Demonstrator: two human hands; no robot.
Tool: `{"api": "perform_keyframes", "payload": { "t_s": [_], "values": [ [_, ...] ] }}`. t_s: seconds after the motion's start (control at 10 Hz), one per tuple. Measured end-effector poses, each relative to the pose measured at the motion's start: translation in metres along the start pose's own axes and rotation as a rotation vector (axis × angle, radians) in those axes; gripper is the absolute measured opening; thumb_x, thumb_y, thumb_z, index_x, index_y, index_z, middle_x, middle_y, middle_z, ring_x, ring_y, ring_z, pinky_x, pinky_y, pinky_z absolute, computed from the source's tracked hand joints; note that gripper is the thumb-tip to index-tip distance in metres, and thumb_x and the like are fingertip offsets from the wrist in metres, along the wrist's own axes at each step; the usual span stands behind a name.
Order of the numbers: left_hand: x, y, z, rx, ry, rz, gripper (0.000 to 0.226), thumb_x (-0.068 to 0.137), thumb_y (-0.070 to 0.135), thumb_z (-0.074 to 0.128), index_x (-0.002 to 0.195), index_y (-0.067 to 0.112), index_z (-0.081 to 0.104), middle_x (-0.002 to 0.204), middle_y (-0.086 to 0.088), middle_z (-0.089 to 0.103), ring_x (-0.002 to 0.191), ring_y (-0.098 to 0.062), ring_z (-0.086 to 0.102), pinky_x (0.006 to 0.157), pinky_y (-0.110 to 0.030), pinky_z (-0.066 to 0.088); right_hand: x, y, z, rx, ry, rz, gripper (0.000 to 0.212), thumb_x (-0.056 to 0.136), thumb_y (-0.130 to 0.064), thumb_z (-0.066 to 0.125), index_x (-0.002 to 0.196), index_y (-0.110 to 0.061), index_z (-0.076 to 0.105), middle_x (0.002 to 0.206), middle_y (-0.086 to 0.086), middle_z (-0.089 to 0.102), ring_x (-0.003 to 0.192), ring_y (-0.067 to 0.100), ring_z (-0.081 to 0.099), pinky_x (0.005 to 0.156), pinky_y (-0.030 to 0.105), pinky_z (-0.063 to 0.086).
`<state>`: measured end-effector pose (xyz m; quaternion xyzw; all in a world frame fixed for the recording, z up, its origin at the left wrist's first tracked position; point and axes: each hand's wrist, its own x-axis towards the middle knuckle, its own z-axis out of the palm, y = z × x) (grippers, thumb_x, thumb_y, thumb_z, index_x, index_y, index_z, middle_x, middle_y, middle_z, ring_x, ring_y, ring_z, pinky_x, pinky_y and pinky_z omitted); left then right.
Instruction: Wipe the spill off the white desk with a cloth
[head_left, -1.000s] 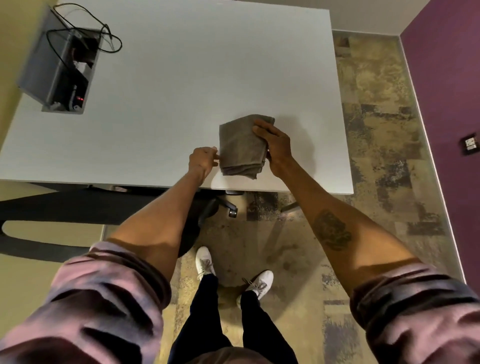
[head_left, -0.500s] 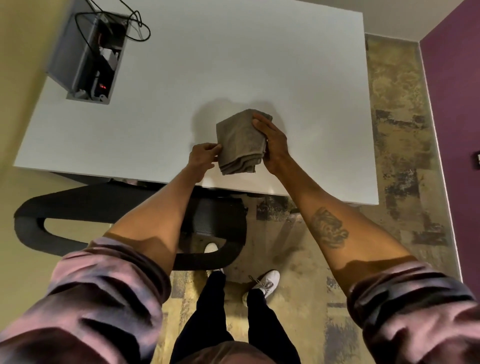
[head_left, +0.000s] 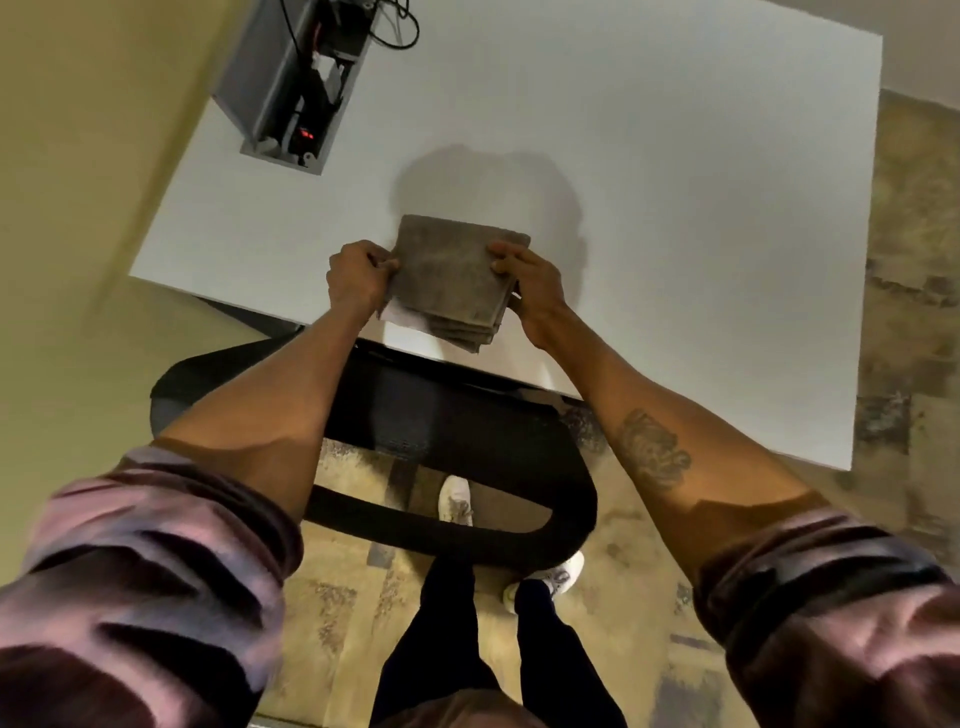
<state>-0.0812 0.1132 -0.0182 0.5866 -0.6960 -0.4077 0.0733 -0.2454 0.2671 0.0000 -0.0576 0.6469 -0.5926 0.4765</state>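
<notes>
A folded grey-brown cloth (head_left: 451, 278) is held just above the near edge of the white desk (head_left: 675, 208). My left hand (head_left: 358, 275) grips its left edge with curled fingers. My right hand (head_left: 530, 280) holds its right edge, thumb on top. The cloth's folded layers show at its near end. I see no spill on the desk top; a soft shadow of my head lies on the desk behind the cloth.
A grey cable box (head_left: 296, 78) with black cords and a red light sits at the desk's far left corner. A black chair (head_left: 457, 431) stands under the near edge, by my feet. A patterned carpet (head_left: 914, 260) lies to the right.
The view has tilted and moved closer. My left hand has closed on the cloth's left edge, and both hands now hold the cloth squarely, lifted off the desk.
</notes>
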Motion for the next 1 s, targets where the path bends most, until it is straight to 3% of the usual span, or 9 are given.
{"api": "perform_keyframes", "payload": {
  "t_s": [0.1, 0.3, 0.5, 0.7, 0.8, 1.0],
  "values": [
    [0.015, -0.013, -0.020, 0.031, 0.070, -0.038, 0.019, 0.095, 0.020, 0.065, 0.111, 0.011, 0.073, 0.114, -0.010, 0.074, 0.107, -0.029, 0.069, 0.096, -0.033, 0.050, 0.019, 0.009, 0.030, -0.061, -0.007, 0.012, 0.023, 0.091, 0.000, 0.059, 0.108, -0.008, 0.072, 0.123, 0.006, 0.060, 0.113, 0.029, 0.057, 0.092, 0.043, 0.057],
    [0.048, -0.036, -0.051, 0.162, 0.182, -0.068, 0.027, 0.098, 0.021, 0.062, 0.121, 0.010, 0.070, 0.125, -0.014, 0.070, 0.116, -0.036, 0.065, 0.098, -0.037, 0.049, 0.056, 0.018, 0.080, -0.155, -0.053, 0.052, 0.027, 0.086, 0.007, 0.061, 0.107, -0.005, 0.072, 0.116, 0.006, 0.063, 0.103, 0.023, 0.060, 0.090, 0.040, 0.058],
    [0.071, -0.050, -0.065, 0.211, 0.188, -0.136, 0.028, 0.097, 0.015, 0.058, 0.120, 0.008, 0.071, 0.125, -0.019, 0.069, 0.116, -0.040, 0.064, 0.098, -0.039, 0.049, 0.084, 0.034, 0.110, -0.294, -0.080, 0.124, 0.033, 0.085, 0.009, 0.058, 0.097, -0.018, 0.073, 0.121, 0.006, 0.062, 0.114, 0.028, 0.058, 0.101, 0.046, 0.053],
    [0.080, -0.065, -0.071, 0.291, 0.139, -0.213, 0.034, 0.097, 0.012, 0.056, 0.128, 0.014, 0.070, 0.133, -0.018, 0.065, 0.124, -0.040, 0.060, 0.106, -0.041, 0.047, 0.087, 0.040, 0.108, -0.443, -0.092, 0.131, 0.025, 0.090, -0.004, 0.056, 0.095, -0.024, 0.070, 0.120, 0.004, 0.066, 0.112, 0.025, 0.061, 0.101, 0.047, 0.053],
    [0.074, -0.058, -0.067, 0.376, 0.174, -0.185, 0.034, 0.099, 0.014, 0.053, 0.130, 0.012, 0.068, 0.133, -0.020, 0.064, 0.123, -0.043, 0.059, 0.105, -0.044, 0.046, 0.080, 0.033, 0.098, -0.541, -0.078, 0.069, 0.023, 0.087, -0.009, 0.061, 0.106, -0.018, 0.071, 0.125, 0.004, 0.065, 0.117, 0.025, 0.059, 0.105, 0.046, 0.049],
    [0.052, -0.023, -0.039, 0.499, 0.161, 0.102, 0.029, 0.104, 0.018, 0.045, 0.116, -0.002, 0.063, 0.116, -0.025, 0.066, 0.106, -0.043, 0.064, 0.090, -0.049, 0.051, 0.055, 0.009, 0.067, -0.736, -0.028, -0.078, 0.030, 0.090, -0.004, 0.057, 0.116, -0.012, 0.069, 0.138, 0.009, 0.058, 0.129, 0.024, 0.052, 0.105, 0.032, 0.042]
  ]
}}
